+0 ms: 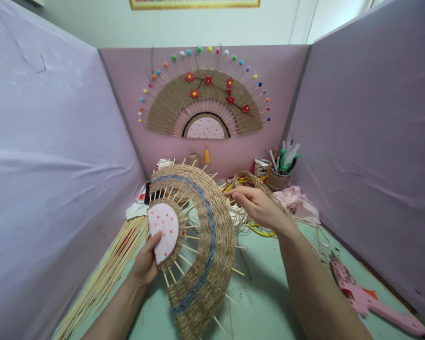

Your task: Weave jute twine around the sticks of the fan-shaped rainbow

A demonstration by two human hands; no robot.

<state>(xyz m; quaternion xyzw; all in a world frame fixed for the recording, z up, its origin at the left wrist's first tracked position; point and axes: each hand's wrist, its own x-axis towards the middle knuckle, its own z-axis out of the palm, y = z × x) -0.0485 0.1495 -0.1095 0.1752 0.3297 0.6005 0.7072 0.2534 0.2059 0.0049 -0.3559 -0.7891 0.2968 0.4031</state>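
A half-round fan (221, 222) of woven twine on thin wooden sticks is held up in front of me, tilted on its side. A blue band (211, 222) curves through its weave, and bare stick ends poke out past the outer edge. My left hand (147, 264) grips it at the pink dotted half-disc (165, 229), thumb on the front face. At the fan's outer edge, among the stick ends, my right hand (253, 203) has its fingertips pinched together. What lies between those fingertips is too small to make out.
A finished fan (170, 101) with red flowers and pom-poms hangs on the back panel. Bundled sticks (116, 264) lie left. Coiled twine (248, 178), a tool pot (279, 179) and dotted cloth (297, 203) are behind; a pink glue gun (361, 295) lies right. Fabric-covered panels enclose the table.
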